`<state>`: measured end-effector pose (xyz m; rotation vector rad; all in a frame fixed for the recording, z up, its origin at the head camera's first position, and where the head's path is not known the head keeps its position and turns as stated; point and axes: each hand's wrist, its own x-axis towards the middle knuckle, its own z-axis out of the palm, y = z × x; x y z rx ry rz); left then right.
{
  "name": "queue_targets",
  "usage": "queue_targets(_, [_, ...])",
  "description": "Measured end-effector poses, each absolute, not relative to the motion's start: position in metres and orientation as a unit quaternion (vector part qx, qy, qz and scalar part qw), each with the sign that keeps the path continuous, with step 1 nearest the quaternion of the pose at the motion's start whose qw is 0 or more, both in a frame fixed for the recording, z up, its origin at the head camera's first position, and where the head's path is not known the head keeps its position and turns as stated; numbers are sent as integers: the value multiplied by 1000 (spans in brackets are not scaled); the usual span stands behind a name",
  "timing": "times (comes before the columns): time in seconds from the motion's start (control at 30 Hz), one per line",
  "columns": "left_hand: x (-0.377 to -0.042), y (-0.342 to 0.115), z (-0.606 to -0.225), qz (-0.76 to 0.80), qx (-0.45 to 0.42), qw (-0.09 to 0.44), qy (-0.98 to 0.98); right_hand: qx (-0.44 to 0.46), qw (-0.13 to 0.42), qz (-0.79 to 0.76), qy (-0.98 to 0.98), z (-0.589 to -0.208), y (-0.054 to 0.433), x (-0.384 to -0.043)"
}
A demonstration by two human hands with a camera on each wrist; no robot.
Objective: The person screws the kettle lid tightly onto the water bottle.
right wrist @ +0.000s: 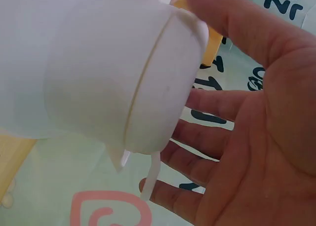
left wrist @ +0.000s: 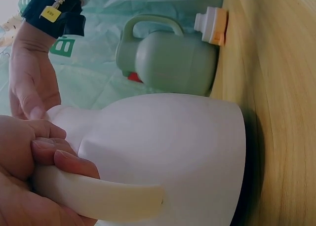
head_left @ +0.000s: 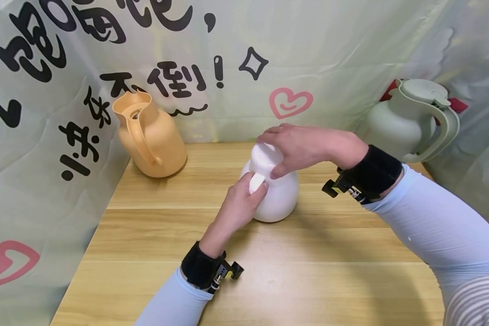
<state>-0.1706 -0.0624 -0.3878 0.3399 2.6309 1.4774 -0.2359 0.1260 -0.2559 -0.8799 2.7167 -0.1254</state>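
Observation:
A white vacuum jug [head_left: 279,197] stands upright on the wooden table, between both hands. My left hand [head_left: 240,203] grips its handle [left wrist: 113,196], the fingers wrapped round the upper part. Over the top reaches my right hand [head_left: 301,145], its thumb on the near side of the white lid [right wrist: 168,83] and its fingers spread round the far side. In the right wrist view the palm stays apart from the lid, and one fingertip meets a thin white flap [right wrist: 152,176] at the lid's edge.
An orange jug [head_left: 163,140] with an uncovered top stands at the back left. At the back right is a grey-green jug [head_left: 399,122] with its lid on. Near it an orange-and-white cap [left wrist: 215,26] sits on the table [head_left: 309,271]. A printed cloth [head_left: 236,27] hangs behind.

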Motion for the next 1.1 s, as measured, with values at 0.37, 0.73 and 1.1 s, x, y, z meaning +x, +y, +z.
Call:
queue_targets(0.37, [-170, -62, -387, 489, 107, 60, 864, -265, 101, 1, 959, -259, 120, -237])
queue_targets(0.73, [-170, -62, -386, 494, 106, 65, 860, -205, 75, 42, 975, -265, 113, -237])
queue_targets(1.1, [-170, -62, -387, 492, 113, 54, 862, -282, 131, -23, 950, -254, 120, -236])
